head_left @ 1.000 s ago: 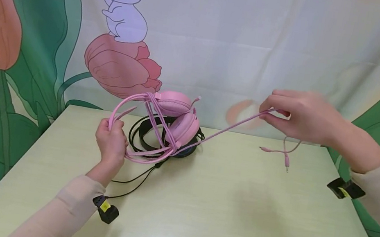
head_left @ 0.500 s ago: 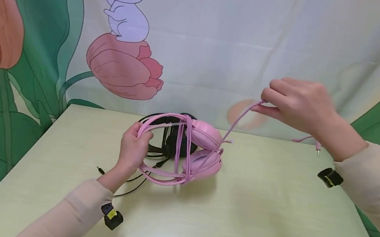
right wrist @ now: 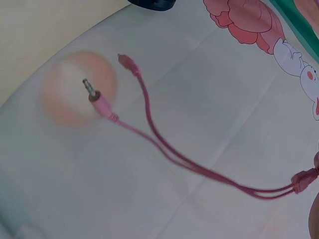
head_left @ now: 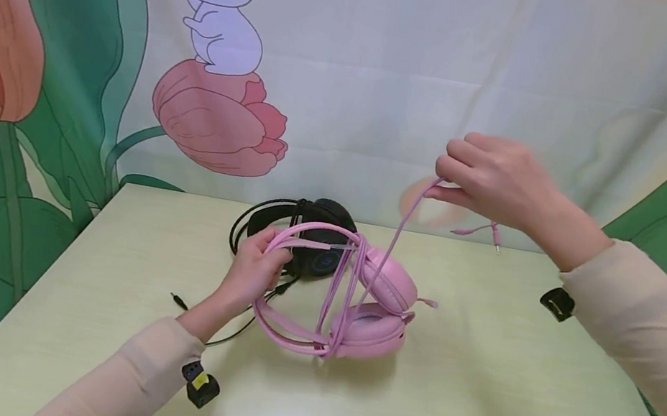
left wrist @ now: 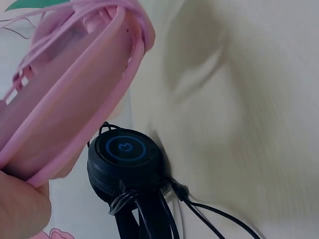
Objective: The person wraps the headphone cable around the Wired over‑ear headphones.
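Observation:
My left hand (head_left: 254,264) grips the headband of a pink headset (head_left: 375,335), held up over the table. Loops of its pink cable (head_left: 397,236) wrap across the band near the ear cups. Above and to the right, my right hand (head_left: 497,183) pinches that cable, which runs up from the headset. Past the right hand hang two short cable ends; one plug (right wrist: 102,104) shows a metal jack in the right wrist view. Only a bit of the fingers (right wrist: 314,214) appears there. In the left wrist view the pink headband (left wrist: 84,94) covers much of the upper left.
Behind the pink headset lies a black headset (head_left: 325,236) with its black cable (left wrist: 224,216) bundled around it. One black plug (head_left: 179,301) rests to the left of my left wrist. A printed curtain (head_left: 360,81) hangs behind the pale table (head_left: 472,405).
The pink headset has moved right and toward me with my left hand, uncovering more of the black headset. My right hand has shifted left and slightly up, and the cable now runs steeper.

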A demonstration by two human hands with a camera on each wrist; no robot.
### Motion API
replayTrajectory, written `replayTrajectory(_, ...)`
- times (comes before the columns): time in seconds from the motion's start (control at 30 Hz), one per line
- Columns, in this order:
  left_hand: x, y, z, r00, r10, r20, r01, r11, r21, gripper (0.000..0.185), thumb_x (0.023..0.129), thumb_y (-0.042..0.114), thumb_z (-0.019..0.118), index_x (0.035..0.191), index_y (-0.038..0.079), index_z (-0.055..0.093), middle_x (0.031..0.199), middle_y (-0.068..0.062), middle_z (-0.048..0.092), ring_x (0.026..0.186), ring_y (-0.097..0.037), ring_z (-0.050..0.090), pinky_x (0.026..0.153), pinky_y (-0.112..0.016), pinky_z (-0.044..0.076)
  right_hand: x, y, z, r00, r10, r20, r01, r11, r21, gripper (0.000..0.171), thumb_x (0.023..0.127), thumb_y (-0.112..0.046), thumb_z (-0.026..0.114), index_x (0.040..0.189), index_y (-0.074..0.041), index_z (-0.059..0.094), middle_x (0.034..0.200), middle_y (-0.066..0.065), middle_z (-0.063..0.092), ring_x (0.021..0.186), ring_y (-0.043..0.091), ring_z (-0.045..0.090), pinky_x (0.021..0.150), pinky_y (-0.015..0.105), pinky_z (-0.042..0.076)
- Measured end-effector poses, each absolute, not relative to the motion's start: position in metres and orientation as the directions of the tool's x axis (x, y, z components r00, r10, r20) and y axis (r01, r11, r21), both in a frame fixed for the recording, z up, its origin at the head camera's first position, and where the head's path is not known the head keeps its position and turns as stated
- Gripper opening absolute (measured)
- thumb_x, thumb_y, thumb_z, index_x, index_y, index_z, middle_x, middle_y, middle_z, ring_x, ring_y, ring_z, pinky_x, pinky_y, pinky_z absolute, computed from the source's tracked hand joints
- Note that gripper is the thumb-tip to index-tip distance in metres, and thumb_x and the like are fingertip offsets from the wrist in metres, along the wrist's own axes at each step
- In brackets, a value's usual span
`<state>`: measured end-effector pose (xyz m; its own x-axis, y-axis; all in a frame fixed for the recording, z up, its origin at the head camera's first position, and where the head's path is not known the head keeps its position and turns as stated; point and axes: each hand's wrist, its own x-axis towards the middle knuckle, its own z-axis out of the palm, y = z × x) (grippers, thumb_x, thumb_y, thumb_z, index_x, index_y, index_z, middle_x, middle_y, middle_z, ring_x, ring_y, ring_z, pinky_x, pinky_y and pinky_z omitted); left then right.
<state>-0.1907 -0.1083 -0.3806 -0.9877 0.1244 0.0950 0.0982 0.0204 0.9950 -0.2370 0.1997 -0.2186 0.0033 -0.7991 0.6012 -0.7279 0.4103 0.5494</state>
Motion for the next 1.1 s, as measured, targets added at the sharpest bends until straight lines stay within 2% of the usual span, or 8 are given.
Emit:
replayTrajectory(0.23,-0.185,-0.106,-0.377,-0.944,0.306,0.125,0.104,-0.083,0.991,0.003,0.083,-0.001,0.042,0.084,0.003,0.042,0.049,0.002,0.032,0.039,-0.007,0.026,0.036,-0.02,0.02,-0.243,0.198,-0.224,-0.074,-0.851,0.52,-0.738,0.398,0.545,0.035,0.098,-0.033,0.039,0.076,-0.007,0.048,0.066,0.002,0.04,0.057,0.017,0.035,0.046,0.025,0.025)
replayTrajectory(0.37,-0.181,-0.104,-0.375,-0.915,0.375,0.148,0.123,-0.091,0.988,0.004,0.082,-0.001,0.04,0.082,0.003,0.042,0.051,0.001,0.032,0.04,-0.008,0.026,0.037,-0.02,0.02,-0.247,0.196,-0.232,-0.088,-0.851,0.518,-0.77,0.388,0.506,0.026,0.095,-0.027,0.046,0.078,-0.007,0.049,0.068,0.002,0.042,0.058,0.017,0.036,0.048,0.024,0.028)
replayTrajectory(0.57,-0.176,-0.103,-0.373,-0.88,0.441,0.177,0.122,-0.151,0.981,0.006,0.081,-0.002,0.039,0.08,0.003,0.041,0.052,0.001,0.03,0.041,-0.007,0.026,0.038,-0.02,0.019,-0.254,0.2,-0.248,-0.134,-0.83,0.542,-0.832,0.391,0.394,0.018,0.092,-0.021,0.054,0.081,-0.007,0.053,0.07,0.002,0.046,0.06,0.018,0.04,0.052,0.026,0.032)
replayTrajectory(0.73,-0.173,-0.103,-0.372,-0.856,0.483,0.186,0.085,-0.222,0.971,0.007,0.08,-0.002,0.039,0.08,0.005,0.042,0.054,0.002,0.028,0.043,-0.007,0.023,0.039,-0.02,0.017,-0.262,0.205,-0.261,-0.197,-0.831,0.52,-0.856,0.405,0.323,0.007,0.087,-0.012,0.059,0.084,-0.007,0.054,0.072,0.003,0.047,0.061,0.019,0.042,0.056,0.028,0.034)
replayTrajectory(1.1,-0.169,-0.097,-0.364,-0.824,0.521,0.223,0.034,-0.348,0.937,0.007,0.083,0.002,0.038,0.079,0.007,0.04,0.054,0.001,0.026,0.043,-0.009,0.021,0.038,-0.023,0.015,-0.267,0.209,-0.293,-0.362,-0.784,0.504,-0.876,0.471,0.103,0.003,0.089,-0.008,0.055,0.088,-0.005,0.055,0.079,0.004,0.053,0.068,0.017,0.048,0.062,0.031,0.043)
